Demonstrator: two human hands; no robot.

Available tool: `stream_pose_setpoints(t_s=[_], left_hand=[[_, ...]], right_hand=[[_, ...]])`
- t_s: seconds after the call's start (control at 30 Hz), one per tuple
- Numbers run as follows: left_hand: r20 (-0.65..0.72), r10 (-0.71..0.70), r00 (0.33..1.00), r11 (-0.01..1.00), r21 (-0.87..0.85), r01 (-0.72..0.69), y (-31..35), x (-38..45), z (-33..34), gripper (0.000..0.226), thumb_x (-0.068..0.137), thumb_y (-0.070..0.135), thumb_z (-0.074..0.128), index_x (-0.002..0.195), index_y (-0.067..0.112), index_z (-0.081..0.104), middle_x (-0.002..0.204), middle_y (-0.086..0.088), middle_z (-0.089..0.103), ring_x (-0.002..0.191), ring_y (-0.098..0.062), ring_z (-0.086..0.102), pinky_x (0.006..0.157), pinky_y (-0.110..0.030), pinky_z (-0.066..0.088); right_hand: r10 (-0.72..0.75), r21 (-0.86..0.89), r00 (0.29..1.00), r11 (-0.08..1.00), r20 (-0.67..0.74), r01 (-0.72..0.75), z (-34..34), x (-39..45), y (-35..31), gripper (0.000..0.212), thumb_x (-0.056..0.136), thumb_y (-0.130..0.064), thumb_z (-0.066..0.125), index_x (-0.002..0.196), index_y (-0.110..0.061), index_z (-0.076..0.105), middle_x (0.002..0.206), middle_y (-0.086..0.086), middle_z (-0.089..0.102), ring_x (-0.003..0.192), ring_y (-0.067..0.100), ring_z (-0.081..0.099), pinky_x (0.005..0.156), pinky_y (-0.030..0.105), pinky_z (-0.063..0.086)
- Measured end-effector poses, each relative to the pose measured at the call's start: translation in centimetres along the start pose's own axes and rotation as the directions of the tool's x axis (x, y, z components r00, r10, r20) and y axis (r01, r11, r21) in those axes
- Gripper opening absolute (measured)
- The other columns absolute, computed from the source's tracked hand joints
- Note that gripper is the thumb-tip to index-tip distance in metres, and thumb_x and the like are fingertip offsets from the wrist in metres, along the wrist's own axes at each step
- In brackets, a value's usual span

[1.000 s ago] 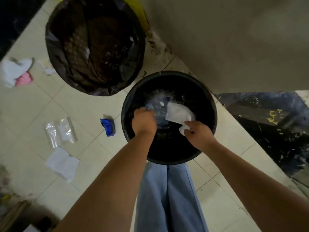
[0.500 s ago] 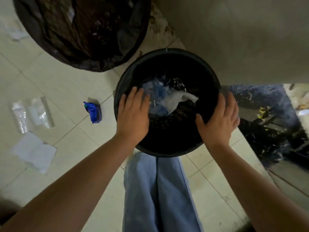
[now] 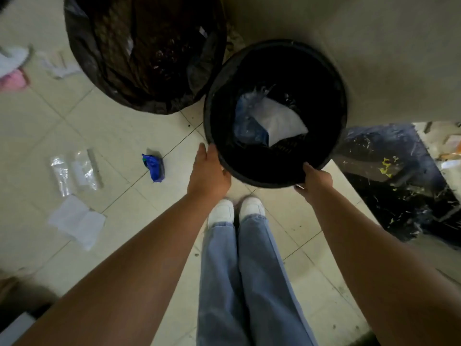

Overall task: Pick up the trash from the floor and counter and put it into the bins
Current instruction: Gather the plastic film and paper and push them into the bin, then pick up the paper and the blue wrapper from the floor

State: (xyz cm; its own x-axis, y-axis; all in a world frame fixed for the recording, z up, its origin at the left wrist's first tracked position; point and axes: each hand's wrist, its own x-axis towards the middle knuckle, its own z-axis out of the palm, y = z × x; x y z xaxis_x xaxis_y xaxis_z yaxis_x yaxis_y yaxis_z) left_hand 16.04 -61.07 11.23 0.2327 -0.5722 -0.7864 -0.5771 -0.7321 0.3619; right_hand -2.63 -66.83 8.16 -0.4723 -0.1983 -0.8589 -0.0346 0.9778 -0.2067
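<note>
left hand (image 3: 209, 171): flat against bin (image 3: 334, 78) rim, 8 o'clock
right hand (image 3: 315, 179): gripping rim, 5 o'clock
inside: paper (image 3: 279, 121)

Pale tiled floor (image 3: 119, 126), blue wrapper (image 3: 154, 168), clear plastic (image 3: 74, 172), white paper (image 3: 77, 221), two black bins (image 3: 212, 116)

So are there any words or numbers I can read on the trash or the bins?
None can be read.
Blue wrapper on the floor: too small and crumpled to show any print.
White paper on the floor: looks blank.
Clear plastic bags: no label shows.
Yellow marks on the dark surface at right: splotches, not letters.
Black bin and black bag: no writing visible.
</note>
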Motion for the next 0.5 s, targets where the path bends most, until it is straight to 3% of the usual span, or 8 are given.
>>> stream_pose_setpoints(t_s=[0.03,0.1,0.17,0.23,0.37,0.43,0.5], left_hand=[[-0.001,-0.028,1.000,0.998,0.048,0.028,-0.3,-1.0,-0.5,0.064,0.095,0.008,0.045,0.150,0.010,0.013,0.160,-0.013,0.005,0.148,-0.027,0.012,0.120,-0.038,0.024],[-0.021,-0.045,0.999,0.981,0.189,0.048,-1.4,-3.2,-1.4,0.060,0.096,0.011,0.042,0.150,0.010,0.015,0.160,-0.012,0.007,0.149,-0.027,0.008,0.120,-0.039,0.023],[-0.063,-0.034,0.997,0.938,0.344,0.054,-3.2,-6.1,-2.7,0.058,0.098,0.018,0.039,0.150,0.013,0.014,0.161,-0.009,0.007,0.149,-0.027,0.003,0.121,-0.039,0.017],[-0.110,-0.059,0.992,0.896,0.432,0.102,-5.7,-9.1,-4.2,0.058,0.099,0.023,0.037,0.150,0.016,0.012,0.161,-0.007,0.003,0.149,-0.026,-0.002,0.122,-0.041,0.009],[-0.189,-0.197,0.962,0.855,0.446,0.263,-12.6,-14.1,-6.3,0.059,0.101,0.032,0.028,0.151,0.017,0.003,0.161,-0.006,-0.007,0.149,-0.024,-0.011,0.121,-0.044,-0.002],[-0.221,-0.288,0.932,0.841,0.407,0.357,-16.7,-15.8,-7.2,0.059,0.101,0.034,0.025,0.151,0.017,0.000,0.161,-0.006,-0.010,0.148,-0.024,-0.013,0.121,-0.046,-0.004],[-0.228,-0.358,0.906,0.832,0.362,0.420,-21.3,-17.1,-8.3,0.059,0.101,0.036,0.023,0.151,0.018,-0.002,0.161,-0.005,-0.011,0.148,-0.024,-0.014,0.121,-0.046,-0.004]], right_hand=[[-0.010,-0.118,0.999,0.993,-0.043,0.005,0.2,-1.0,0.4,0.049,0.091,-0.027,0.054,0.128,0.002,0.041,0.132,0.020,0.051,0.117,0.038,0.052,0.096,0.042,0.047],[-0.192,-0.403,0.973,0.907,-0.130,0.125,0.6,-3.7,1.4,0.056,0.089,-0.031,0.055,0.131,0.000,0.036,0.137,0.020,0.045,0.125,0.039,0.045,0.104,0.046,0.040],[-0.475,-0.677,0.880,0.650,-0.006,0.346,0.9,-8.0,2.9,0.058,0.090,-0.028,0.052,0.138,-0.004,0.030,0.147,0.018,0.033,0.135,0.037,0.032,0.113,0.046,0.030],[-0.597,-0.790,0.753,0.304,0.278,0.532,2.0,-12.3,4.3,0.060,0.092,-0.028,0.048,0.142,-0.006,0.024,0.155,0.016,0.019,0.144,0.033,0.015,0.119,0.046,0.015],[-0.490,-0.640,0.478,-0.239,0.728,0.730,6.7,-20.4,7.0,0.056,0.096,-0.031,0.036,0.146,-0.011,0.018,0.159,0.010,0.011,0.147,0.030,0.003,0.120,0.047,0.002],[-0.417,-0.505,0.331,-0.429,0.846,0.749,9.8,-23.5,8.7,0.055,0.098,-0.033,0.032,0.146,-0.013,0.017,0.159,0.007,0.011,0.147,0.028,0.002,0.121,0.046,0.000],[-0.361,-0.425,0.257,-0.537,0.896,0.728,13.6,-25.6,10.8,0.054,0.098,-0.034,0.030,0.146,-0.014,0.016,0.159,0.005,0.012,0.147,0.026,0.000,0.121,0.045,-0.001]])
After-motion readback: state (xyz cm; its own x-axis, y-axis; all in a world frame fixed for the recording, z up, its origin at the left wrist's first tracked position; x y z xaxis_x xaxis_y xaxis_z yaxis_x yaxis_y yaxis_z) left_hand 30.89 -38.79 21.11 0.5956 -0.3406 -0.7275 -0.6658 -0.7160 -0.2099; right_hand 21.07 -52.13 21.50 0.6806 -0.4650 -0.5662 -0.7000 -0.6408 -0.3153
